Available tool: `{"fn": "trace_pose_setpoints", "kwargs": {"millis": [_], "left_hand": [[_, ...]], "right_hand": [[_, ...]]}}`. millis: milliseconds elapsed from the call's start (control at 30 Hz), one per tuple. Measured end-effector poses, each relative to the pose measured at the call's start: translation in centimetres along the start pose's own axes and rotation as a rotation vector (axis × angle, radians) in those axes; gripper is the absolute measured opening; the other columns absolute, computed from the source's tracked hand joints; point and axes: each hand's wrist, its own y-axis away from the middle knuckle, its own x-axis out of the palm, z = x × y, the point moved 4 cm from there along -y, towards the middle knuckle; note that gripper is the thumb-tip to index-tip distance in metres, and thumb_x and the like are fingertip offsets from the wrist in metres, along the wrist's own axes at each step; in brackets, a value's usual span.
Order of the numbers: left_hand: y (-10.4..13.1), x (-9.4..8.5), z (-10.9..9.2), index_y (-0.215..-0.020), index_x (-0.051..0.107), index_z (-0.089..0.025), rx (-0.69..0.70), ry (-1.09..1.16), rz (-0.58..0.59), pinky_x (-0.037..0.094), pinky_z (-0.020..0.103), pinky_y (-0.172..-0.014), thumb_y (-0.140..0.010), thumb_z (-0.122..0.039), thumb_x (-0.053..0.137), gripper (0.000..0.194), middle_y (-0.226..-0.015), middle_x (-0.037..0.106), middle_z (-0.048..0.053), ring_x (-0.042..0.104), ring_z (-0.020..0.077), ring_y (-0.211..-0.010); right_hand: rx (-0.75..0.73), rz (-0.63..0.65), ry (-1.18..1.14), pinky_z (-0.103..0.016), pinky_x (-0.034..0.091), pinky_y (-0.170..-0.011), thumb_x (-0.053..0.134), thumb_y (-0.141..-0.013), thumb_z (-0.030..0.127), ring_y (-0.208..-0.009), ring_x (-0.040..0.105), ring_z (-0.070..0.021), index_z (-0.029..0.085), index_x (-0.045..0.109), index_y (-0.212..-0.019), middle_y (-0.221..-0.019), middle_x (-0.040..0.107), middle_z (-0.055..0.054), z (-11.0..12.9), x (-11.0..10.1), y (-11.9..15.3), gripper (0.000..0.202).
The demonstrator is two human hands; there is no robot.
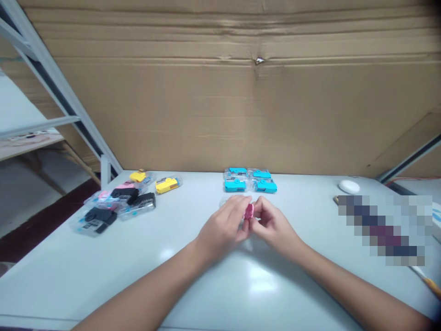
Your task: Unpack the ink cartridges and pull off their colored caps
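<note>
Both hands meet near the middle of the white table, holding a small pink item [248,211] between them. My left hand [225,223] is wrapped round its left side, the fingers bent. On the right, my right hand [270,223] pinches the item with thumb and fingers. A clear plastic part [223,201] shows just behind my left hand, mostly hidden by it. Beyond the hands, several clear packs with blue items [235,185] lie in two rows.
At the left lie clear packs with yellow [166,185], pink [126,187] and black items [99,218], some overlapping. A white oval object [349,186] sits at the back right, near a blurred patch. A cardboard wall [241,101] closes off the back of the table [131,276].
</note>
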Motion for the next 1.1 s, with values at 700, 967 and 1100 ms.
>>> {"fn": "trace_pose_setpoints", "kwargs": {"millis": [700,967,1100], "left_hand": [[0.2,-0.8,1.2,-0.136,0.042,-0.021,-0.306,0.096,-0.144,0.057,0.034,-0.088,-0.086,-0.021,0.060,0.053,-0.113,0.067,0.008,0.068,0.0194,-0.096],[-0.5,-2.7,3.8,-0.132,0.051,-0.025,-0.597,0.039,0.036,0.049,0.036,-0.096,-0.094,-0.039,0.051,0.040,-0.127,0.063,0.007,0.061,0.0236,-0.112],[0.1,-3.1,6.4,-0.137,0.046,-0.023,-0.740,-0.130,0.258,0.047,0.041,-0.094,-0.095,-0.047,0.045,0.048,-0.130,0.061,0.011,0.059,0.0303,-0.116]], "right_hand": [[-0.034,-0.060,-0.046,-0.029,0.050,-0.065,0.060,-0.089,0.030,-0.073,0.064,-0.0163,0.022,0.055,-0.087,-0.082,0.068,-0.002,0.6,-0.5,-0.3,0.010],[-0.184,-0.022,0.474,-0.033,0.052,-0.077,0.054,-0.090,0.021,-0.090,0.065,-0.0190,0.022,0.061,-0.089,-0.100,0.069,-0.006,-1.1,-2.0,-1.3,0.008],[-0.223,0.020,0.659,-0.029,0.049,-0.072,0.053,-0.089,0.017,-0.083,0.061,-0.0165,0.021,0.060,-0.085,-0.101,0.061,-0.006,-1.8,-1.8,-1.3,0.009]]}}
